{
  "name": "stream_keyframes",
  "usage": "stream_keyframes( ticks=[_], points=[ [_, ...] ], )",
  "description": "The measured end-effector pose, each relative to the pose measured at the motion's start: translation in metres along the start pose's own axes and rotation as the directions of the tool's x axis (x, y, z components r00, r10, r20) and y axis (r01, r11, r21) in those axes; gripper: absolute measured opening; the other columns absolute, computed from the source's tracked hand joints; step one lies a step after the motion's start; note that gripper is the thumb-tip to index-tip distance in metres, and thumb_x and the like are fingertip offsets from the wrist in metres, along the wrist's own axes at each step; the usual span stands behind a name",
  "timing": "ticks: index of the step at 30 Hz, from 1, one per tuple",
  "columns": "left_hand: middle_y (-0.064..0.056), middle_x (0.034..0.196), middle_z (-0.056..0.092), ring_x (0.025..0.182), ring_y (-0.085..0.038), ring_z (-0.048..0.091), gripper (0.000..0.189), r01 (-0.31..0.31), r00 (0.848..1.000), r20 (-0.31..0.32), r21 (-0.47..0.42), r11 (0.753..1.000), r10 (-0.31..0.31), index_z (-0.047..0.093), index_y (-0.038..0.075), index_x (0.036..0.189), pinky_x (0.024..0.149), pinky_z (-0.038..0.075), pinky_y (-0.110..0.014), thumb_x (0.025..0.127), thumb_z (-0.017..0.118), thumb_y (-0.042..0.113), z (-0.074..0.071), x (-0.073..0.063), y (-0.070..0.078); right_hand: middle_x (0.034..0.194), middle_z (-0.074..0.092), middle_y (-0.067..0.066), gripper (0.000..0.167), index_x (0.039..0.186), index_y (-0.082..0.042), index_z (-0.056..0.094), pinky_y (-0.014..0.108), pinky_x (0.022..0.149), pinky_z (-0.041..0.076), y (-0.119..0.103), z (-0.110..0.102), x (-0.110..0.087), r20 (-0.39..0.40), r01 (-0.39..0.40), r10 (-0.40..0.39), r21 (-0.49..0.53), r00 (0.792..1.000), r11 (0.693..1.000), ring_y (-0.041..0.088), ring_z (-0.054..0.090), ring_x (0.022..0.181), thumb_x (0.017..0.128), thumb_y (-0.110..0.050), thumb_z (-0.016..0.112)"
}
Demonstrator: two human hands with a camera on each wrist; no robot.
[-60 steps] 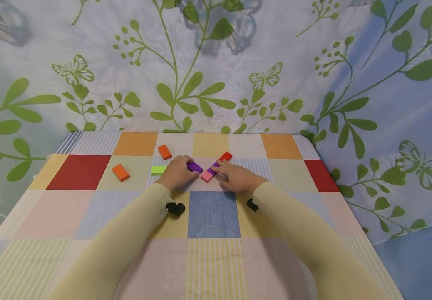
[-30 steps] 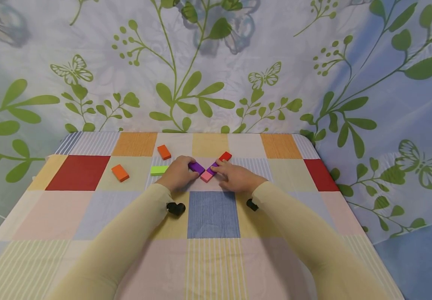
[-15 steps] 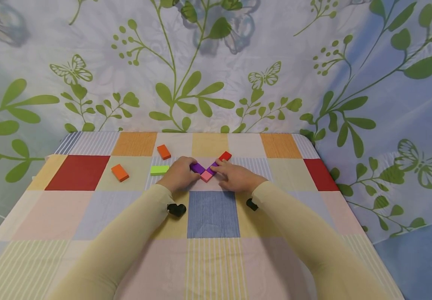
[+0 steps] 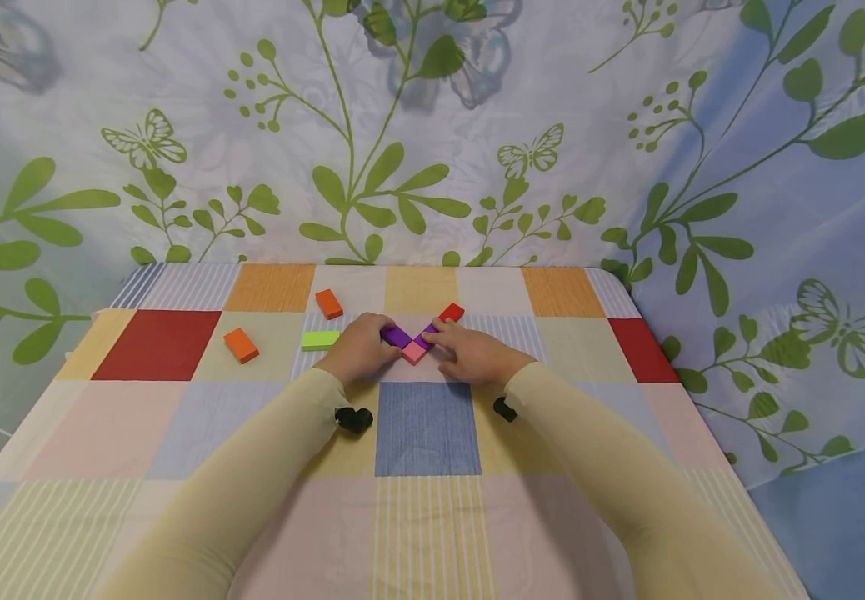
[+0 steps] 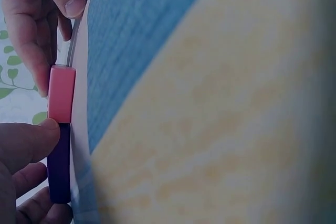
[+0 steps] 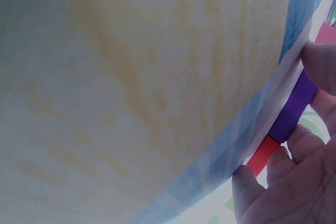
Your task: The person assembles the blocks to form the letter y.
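My left hand [image 4: 361, 346] holds a purple block [image 4: 397, 337] between thumb and fingers, its near end against a pink block [image 4: 413, 353]. In the left wrist view the thumb lies at the seam between the purple block [image 5: 59, 166] and the pink block [image 5: 62, 93]. A second purple block [image 6: 294, 106] meets the pink one from the right, so the blocks form a V on the cloth. My right hand [image 4: 481, 354] grips this second purple block, partly covering it. A red block [image 4: 451, 312] continues that arm of the V, close to the right fingertips.
Left of my hands lie a lime green block [image 4: 320, 341] and two orange blocks, one farther back [image 4: 329, 304] and one farther left [image 4: 241, 345]. A patchwork cloth [image 4: 425, 429] covers the table. A leaf-patterned curtain [image 4: 237, 167] hangs behind it.
My left hand has slid its purple block right and toward me until it meets the pink block. The pink block has turned slightly. The right hand has stayed nearly still.
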State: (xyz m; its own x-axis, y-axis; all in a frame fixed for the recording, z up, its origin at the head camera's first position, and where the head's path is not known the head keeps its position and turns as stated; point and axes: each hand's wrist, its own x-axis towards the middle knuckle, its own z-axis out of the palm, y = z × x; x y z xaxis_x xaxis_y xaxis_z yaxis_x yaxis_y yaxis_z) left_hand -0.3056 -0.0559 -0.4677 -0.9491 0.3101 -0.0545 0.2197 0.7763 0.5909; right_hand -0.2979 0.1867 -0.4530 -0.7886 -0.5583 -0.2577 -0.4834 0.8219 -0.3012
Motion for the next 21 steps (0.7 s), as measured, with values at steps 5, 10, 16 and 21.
stream_keyframes(
  ticks=[5,10,16,21],
  points=[
    [-0.020,0.142,0.060,0.132,-0.035,0.058,0.051,-0.003,1.000,0.005,0.001,1.000,0.003,0.062,0.000,0.139,0.119,0.045,-0.049,0.096,0.076,0.024,-0.0012,-0.0012,0.0013,0.177,0.014,0.010,0.068,0.166,-0.022,0.035,0.047,0.132,0.022,-0.0003,-0.0008,-0.0002,0.004,-0.005,0.005,0.005,1.000,1.000,0.030,0.016,0.164,0.104,-0.028,0.063],
    [-0.020,0.142,0.060,0.132,-0.035,0.058,0.051,-0.006,1.000,0.007,0.006,1.000,0.006,0.062,0.000,0.139,0.119,0.045,-0.049,0.096,0.076,0.024,-0.0020,-0.0012,0.0015,0.178,0.013,0.010,0.068,0.166,-0.023,0.035,0.047,0.132,0.022,-0.0007,-0.0010,-0.0006,0.004,-0.008,0.008,0.007,1.000,1.000,0.029,0.016,0.164,0.104,-0.028,0.063],
    [-0.020,0.142,0.060,0.133,-0.035,0.058,0.051,-0.012,1.000,0.003,0.005,1.000,0.012,0.062,0.000,0.139,0.120,0.044,-0.049,0.096,0.076,0.024,-0.0016,-0.0005,0.0000,0.178,0.013,0.010,0.068,0.166,-0.023,0.035,0.047,0.132,0.022,-0.0005,-0.0004,-0.0009,0.000,-0.010,0.010,0.001,1.000,1.000,0.029,0.016,0.164,0.104,-0.028,0.063],
    [-0.019,0.144,0.059,0.134,-0.034,0.057,0.051,-0.004,1.000,0.015,0.003,1.000,0.004,0.062,0.001,0.140,0.121,0.043,-0.049,0.097,0.075,0.025,-0.0011,-0.0003,-0.0008,0.177,0.015,0.010,0.068,0.166,-0.022,0.035,0.046,0.132,0.022,0.0001,0.0002,-0.0002,-0.002,-0.009,0.009,0.007,1.000,1.000,0.029,0.016,0.164,0.104,-0.027,0.064]
  ],
)
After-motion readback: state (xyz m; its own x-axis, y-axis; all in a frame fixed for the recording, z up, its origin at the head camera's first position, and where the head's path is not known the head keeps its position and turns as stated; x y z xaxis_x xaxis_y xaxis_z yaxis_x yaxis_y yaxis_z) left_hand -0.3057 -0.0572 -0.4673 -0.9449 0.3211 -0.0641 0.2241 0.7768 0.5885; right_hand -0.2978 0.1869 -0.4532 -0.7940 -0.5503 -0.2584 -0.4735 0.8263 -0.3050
